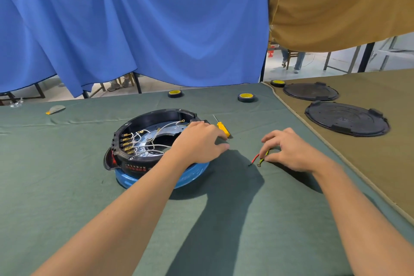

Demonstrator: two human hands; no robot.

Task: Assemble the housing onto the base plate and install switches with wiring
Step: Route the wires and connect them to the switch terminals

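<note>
Your forearms (125, 215) reach in from the bottom edge. Your left hand (199, 141) rests loosely spread on the right rim of the housing (161, 114), left of centre frame. Your right hand (291, 152) pinches the wires (257, 159) against the cloth (67, 163), right of centre. A screwdriver (223, 129) lies just above your left fingertips.

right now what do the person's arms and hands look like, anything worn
Nothing worn shows. The left hand and right hand are ungloved, with no rings or markings visible. Both forearms are bare to the frame's edge: no sleeves, watch or bands.
</note>
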